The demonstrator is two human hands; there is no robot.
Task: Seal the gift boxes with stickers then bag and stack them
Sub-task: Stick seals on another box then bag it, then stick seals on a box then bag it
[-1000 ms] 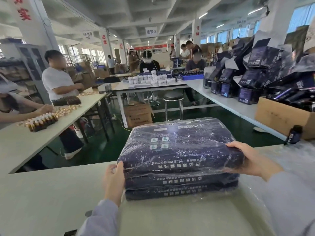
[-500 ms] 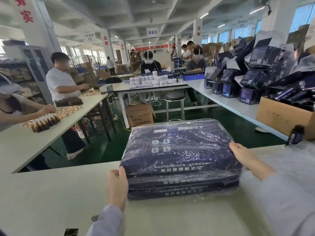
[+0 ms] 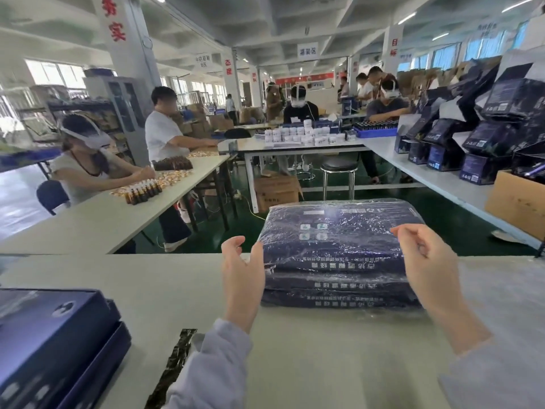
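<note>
Three bagged gift boxes [image 3: 339, 255] sat stacked flat, one on top of another, at the far edge of the white table [image 3: 147, 284]. All three were dark blue and wrapped in clear plastic, so I'd say that batch was sealed, bagged and stacked.

Both hands were empty. The left hand [image 3: 241, 273] hovered right at the stack's left side with its fingers loosely spread, and I couldn't tell if it actually touched the plastic. The right hand [image 3: 424, 261] hung in front of the stack's right end, fingers loosely curled, gripping nothing.

What was left, as far as I could judge: the unbagged blue boxes [image 3: 53, 329] at the near left corner, no plastic on them. I counted two for sure, one lying on the other, but the frame cut them off so there could've been more. Couldn't see whether they had stickers on.

One dark strip [image 3: 174, 367] lay between them and the left sleeve [image 3: 212, 364], maybe sticker backing, too blurry to say. Clear plastic sheeting [image 3: 501, 278] covered the table on the right, probably the bag supply, no way to count it.
</note>
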